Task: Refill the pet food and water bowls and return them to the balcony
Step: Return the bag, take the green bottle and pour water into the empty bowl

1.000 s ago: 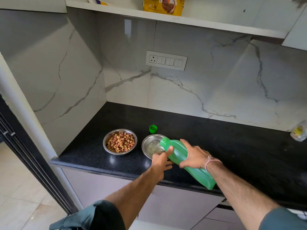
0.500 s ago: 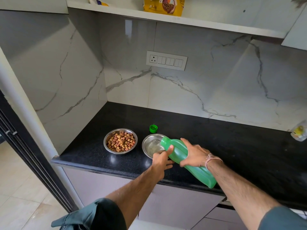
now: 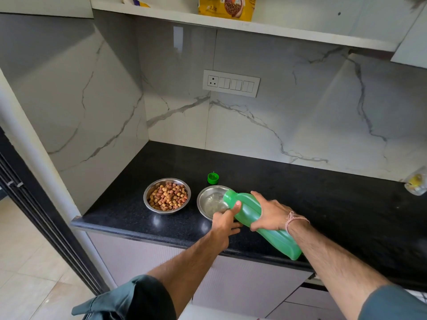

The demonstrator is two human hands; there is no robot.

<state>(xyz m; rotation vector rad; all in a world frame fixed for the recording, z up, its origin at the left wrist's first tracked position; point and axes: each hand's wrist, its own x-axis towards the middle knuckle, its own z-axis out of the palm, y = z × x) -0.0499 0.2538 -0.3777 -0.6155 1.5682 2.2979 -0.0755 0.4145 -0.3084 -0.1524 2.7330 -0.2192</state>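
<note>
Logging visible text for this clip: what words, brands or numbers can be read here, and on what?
"1.2" plus a blurred unit: yellow pet food bag.
Rest of that bag's print: cut off, unreadable.
Jar at far right: label too blurred.
Green bottle, switch panel: no text seen.

Two steel bowls on the counter, a green bottle tipped into one.

The food bowl (image 3: 146, 197), round and shiny, sits on the left, heaped with brown kibble (image 3: 168, 196). Just right of it the water bowl (image 3: 199, 200) holds a little clear water. The bottle (image 3: 249, 210) lies tilted, capless mouth over the water bowl's right rim, base raised toward the near right. Its green cap (image 3: 213, 178) rests just beyond the water bowl.
</note>
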